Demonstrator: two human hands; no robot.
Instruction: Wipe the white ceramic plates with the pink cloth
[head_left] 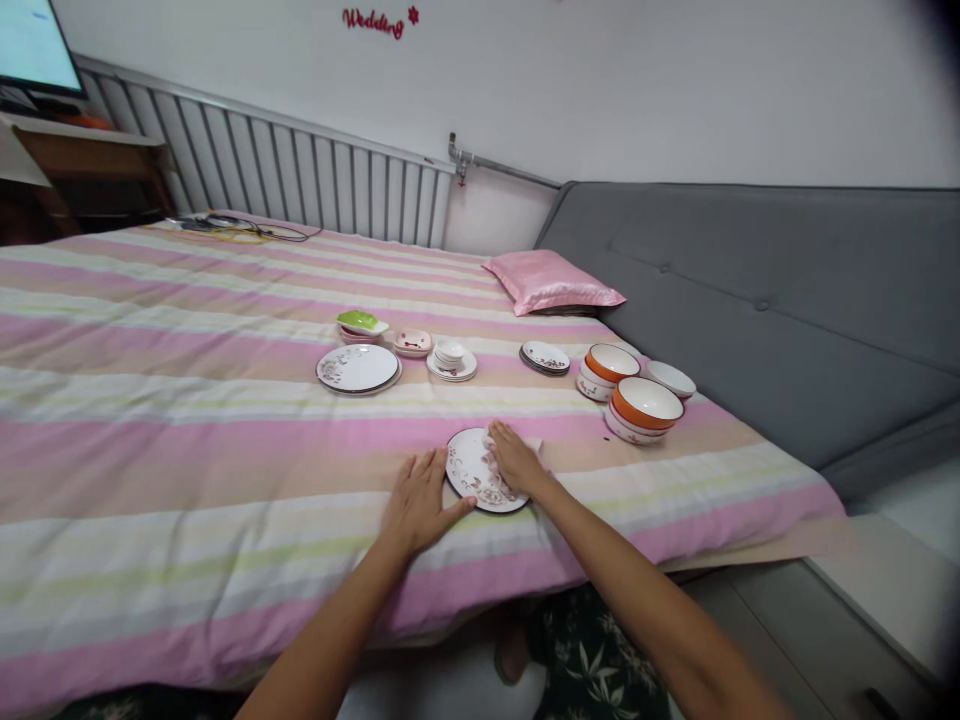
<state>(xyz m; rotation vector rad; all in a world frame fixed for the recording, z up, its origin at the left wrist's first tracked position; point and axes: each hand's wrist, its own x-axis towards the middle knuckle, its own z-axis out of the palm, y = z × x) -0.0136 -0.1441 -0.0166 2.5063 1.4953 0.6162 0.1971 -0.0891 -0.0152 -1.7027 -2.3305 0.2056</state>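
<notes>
A white plate (466,466) with a dark rim and brown floral print lies flat on the striped bed, close to its front edge. My left hand (421,503) rests at the plate's left side, fingers stretched out and the thumb touching the rim. On the right part of the plate, my right hand (517,462) presses a pale pink cloth (538,449) against the surface. Part of the cloth is hidden under the fingers.
Behind the plate stand large plates (356,367), a green leaf-shaped dish (360,319), a pink dish (412,342), stacked small white dishes (449,352) and dark-rimmed plates (545,356). Orange and white bowls (646,402) are at right. A pink pillow (551,280) lies near the grey headboard (787,260).
</notes>
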